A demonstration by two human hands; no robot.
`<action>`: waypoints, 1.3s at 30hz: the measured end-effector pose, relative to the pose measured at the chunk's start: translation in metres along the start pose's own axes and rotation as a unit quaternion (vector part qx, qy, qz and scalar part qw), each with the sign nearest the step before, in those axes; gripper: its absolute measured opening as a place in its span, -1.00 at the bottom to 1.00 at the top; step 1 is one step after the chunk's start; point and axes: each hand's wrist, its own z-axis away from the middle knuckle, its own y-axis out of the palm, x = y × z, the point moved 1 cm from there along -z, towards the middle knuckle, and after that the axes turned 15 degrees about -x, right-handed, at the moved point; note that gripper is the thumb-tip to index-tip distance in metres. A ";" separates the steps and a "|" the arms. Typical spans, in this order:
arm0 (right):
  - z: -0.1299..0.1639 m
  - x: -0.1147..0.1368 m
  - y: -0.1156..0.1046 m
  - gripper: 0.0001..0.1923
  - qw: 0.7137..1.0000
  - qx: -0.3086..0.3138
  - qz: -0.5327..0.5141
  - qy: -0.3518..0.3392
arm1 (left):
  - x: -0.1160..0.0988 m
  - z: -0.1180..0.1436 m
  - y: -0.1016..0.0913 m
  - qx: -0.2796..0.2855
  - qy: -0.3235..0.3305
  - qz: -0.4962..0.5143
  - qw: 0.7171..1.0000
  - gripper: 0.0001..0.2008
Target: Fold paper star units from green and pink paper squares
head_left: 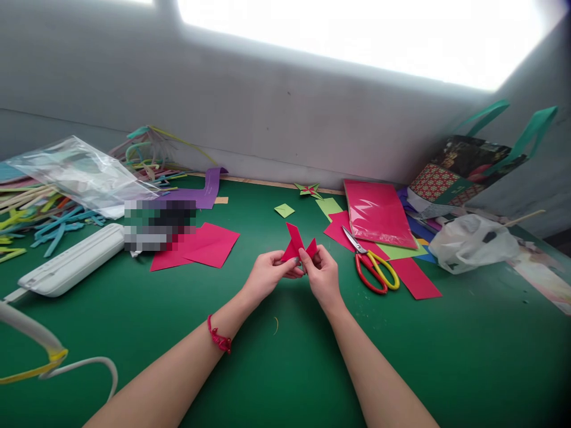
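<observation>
Red folded paper [295, 245], creased into sharp triangular points, sits pinched between the left hand [266, 274] and right hand [324, 274], fingers closed on it, above the green counter [285, 368], near yellow-and-red scissors [373, 267].

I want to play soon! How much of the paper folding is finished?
Done: one folded red-and-green star lies by the wall. In hand: the left hand and right hand pinch a half-folded red paper piece. Left: flat red sheets and a green square lie unfolded; the scissors rest aside.
</observation>
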 end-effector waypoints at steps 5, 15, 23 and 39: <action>0.001 0.003 0.001 -0.73 1.000 -0.016 0.004 -0.001 | 0.000 0.003 0.004 -0.032 -0.006 0.009 0.999 -0.71; 0.004 0.004 0.003 -0.76 0.999 -0.032 -0.001 -0.009 | 0.002 0.008 0.006 -0.039 -0.011 0.066 0.997 -0.68; 0.000 0.004 0.002 -0.74 0.999 -0.035 -0.021 0.013 | 0.001 0.006 0.006 0.017 0.026 0.063 0.998 -0.63; -0.002 -0.002 0.001 -0.77 0.994 0.058 -0.078 0.052 | -0.005 -0.001 -0.007 0.024 0.064 -0.042 0.997 -0.79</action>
